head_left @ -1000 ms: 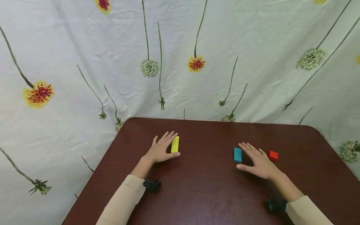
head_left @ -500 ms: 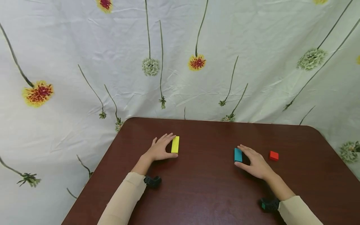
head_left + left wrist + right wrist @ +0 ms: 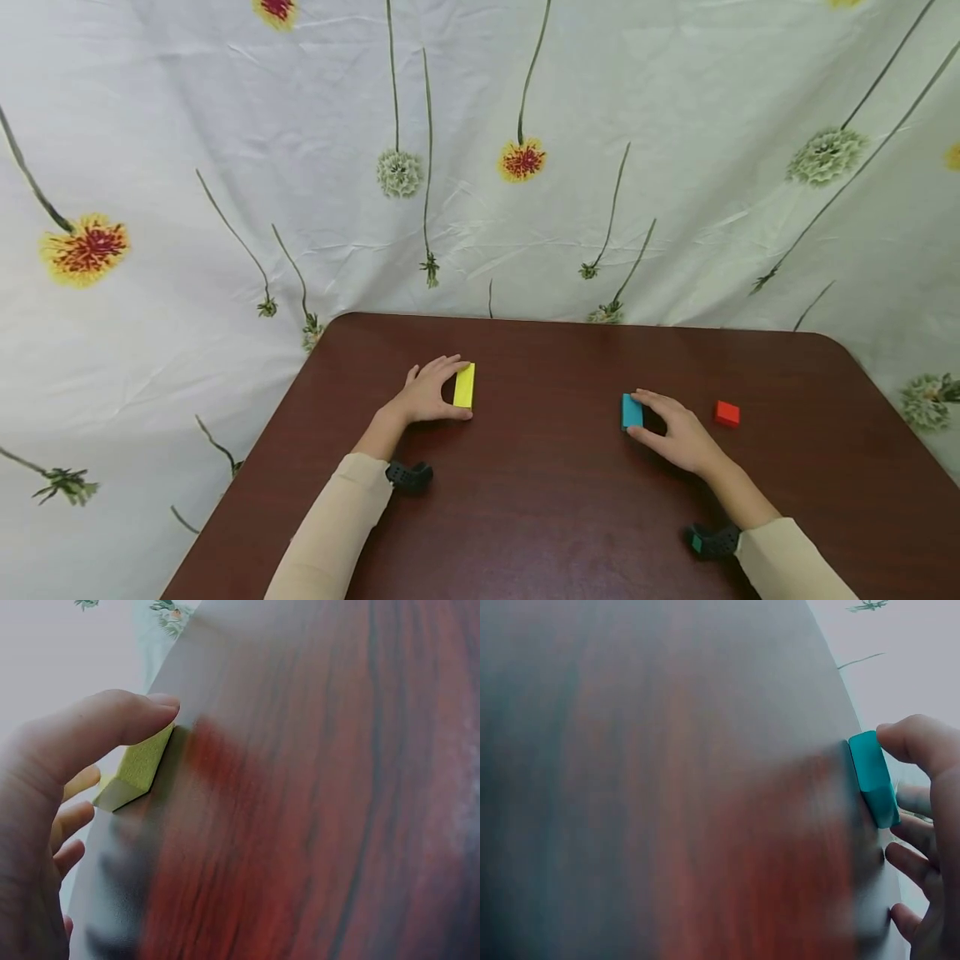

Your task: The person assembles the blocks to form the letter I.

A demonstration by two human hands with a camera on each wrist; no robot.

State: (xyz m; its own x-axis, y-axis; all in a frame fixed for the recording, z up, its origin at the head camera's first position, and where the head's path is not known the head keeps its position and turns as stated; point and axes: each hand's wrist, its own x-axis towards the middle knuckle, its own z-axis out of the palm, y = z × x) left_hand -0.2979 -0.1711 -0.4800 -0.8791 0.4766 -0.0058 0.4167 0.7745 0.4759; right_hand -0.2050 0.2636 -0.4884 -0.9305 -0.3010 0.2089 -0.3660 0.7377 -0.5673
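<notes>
A yellow block lies on the dark wooden table, left of centre. My left hand holds it, fingers curled over its far end and thumb against its near end. The left wrist view shows the thumb pressed on the yellow block. A teal block lies right of centre. My right hand pinches it between the fingers at the far end and the thumb at the near end. The right wrist view shows the thumb on the teal block. Both blocks rest on the table.
A small red block sits just right of my right hand. A flowered white cloth hangs behind and around the table. The table's rounded far corners are in view.
Both hands went from lying flat beside their blocks to curling round them. The right hand drew in to the left, off the red block's side. The blocks have not moved.
</notes>
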